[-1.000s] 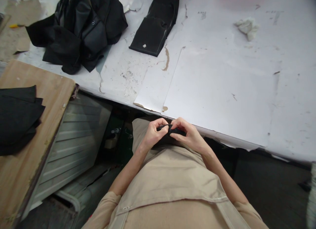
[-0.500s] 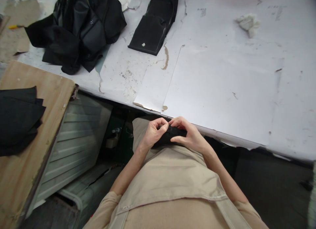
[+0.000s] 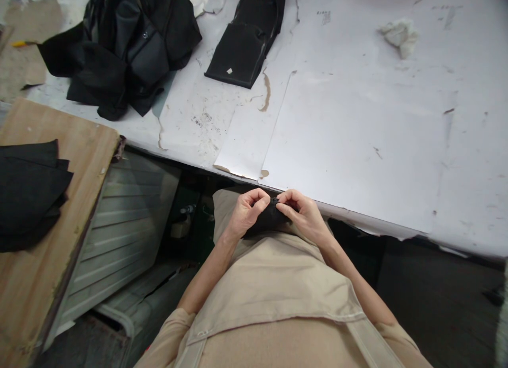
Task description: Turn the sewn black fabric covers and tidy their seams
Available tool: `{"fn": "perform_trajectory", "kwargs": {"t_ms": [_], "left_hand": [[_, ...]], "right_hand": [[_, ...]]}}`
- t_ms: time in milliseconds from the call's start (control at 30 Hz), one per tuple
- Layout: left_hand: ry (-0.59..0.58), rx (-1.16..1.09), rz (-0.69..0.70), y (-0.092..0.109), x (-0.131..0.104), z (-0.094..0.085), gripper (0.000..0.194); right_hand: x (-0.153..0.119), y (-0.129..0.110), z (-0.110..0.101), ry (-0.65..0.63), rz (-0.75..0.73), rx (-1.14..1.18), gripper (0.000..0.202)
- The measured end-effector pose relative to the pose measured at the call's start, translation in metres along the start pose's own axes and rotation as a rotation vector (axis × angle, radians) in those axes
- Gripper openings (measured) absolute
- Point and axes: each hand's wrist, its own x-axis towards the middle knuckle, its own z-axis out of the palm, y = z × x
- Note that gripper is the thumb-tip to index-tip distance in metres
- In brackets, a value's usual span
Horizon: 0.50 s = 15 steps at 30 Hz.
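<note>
At the table's front edge, close to my apron (image 3: 293, 272), both hands work on a piece of black fabric (image 3: 266, 220). My left hand (image 3: 249, 212) pinches it, thumb against curled forefinger. Just to the right, my right hand (image 3: 301, 212) pinches the fabric's upper edge between thumb and fingers. The two pinches are a small gap apart. Most of the fabric hangs below the fingers against the apron, and its lower part is hidden.
The white-covered table (image 3: 349, 129) spans the front. On it lie a crumpled black heap (image 3: 127, 50), a folded black piece (image 3: 246, 45) and a white wad (image 3: 400, 35). Left, black cloth pieces (image 3: 29, 193) rest on a wooden board (image 3: 75, 145) above a ribbed pale panel (image 3: 123, 220).
My right thumb has risen and closed against the fingers, so the hand has gone from half spread to a pinch at the fabric's edge. My left hand stays nearly in place.
</note>
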Motion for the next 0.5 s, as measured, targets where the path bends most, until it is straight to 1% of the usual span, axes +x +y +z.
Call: {"fn": "perform_trajectory", "kwargs": {"t_ms": [100,267,367,500], "left_hand": [[-0.037,-0.005,0.0,-0.0012,-0.001,-0.002,0.025],[-0.066,0.015,0.01,-0.0008,-0.0006,-0.0055,0.024],[-0.079,0.029,0.007,0.0007,-0.0004,-0.0066,0.024],[-0.092,0.027,0.017,0.0024,-0.0004,-0.0072,0.024]], "right_hand": [[0.0002,0.0009,-0.0011,-0.022,0.058,0.106,0.02],[0.001,-0.0016,-0.0011,-0.03,0.102,0.197,0.024],[0.0015,-0.003,-0.0003,-0.02,0.111,0.215,0.025],[0.0015,-0.0017,0.0005,0.0,0.085,0.19,0.024]]}}
